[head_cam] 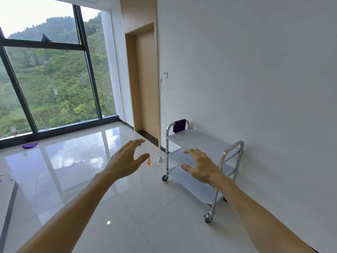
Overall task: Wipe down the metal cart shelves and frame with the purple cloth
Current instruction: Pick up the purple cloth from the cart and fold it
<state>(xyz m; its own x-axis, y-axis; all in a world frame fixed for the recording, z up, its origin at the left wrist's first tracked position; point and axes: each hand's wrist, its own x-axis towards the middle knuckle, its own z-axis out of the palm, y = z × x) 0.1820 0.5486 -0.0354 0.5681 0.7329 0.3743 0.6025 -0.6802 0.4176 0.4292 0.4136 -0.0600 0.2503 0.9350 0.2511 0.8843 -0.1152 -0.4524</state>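
The bare left hand (125, 162) hovered over the glossy white tiled floor (76, 172), its grip released, fingers spread and holding nothing. The bare right hand (201, 168) hung likewise, in front of the three-shelf silver metal cart on castors (204, 141). The cart stood beside the white wall (255, 70), its long axis running along it. A folded purple cloth (179, 125) draped over the far handle.

Glossy white tiled floor (76, 179), tall window (51, 79) onto green hillside, wooden door (147, 84), bottle (13, 130) on sill, wall switch (164, 74)
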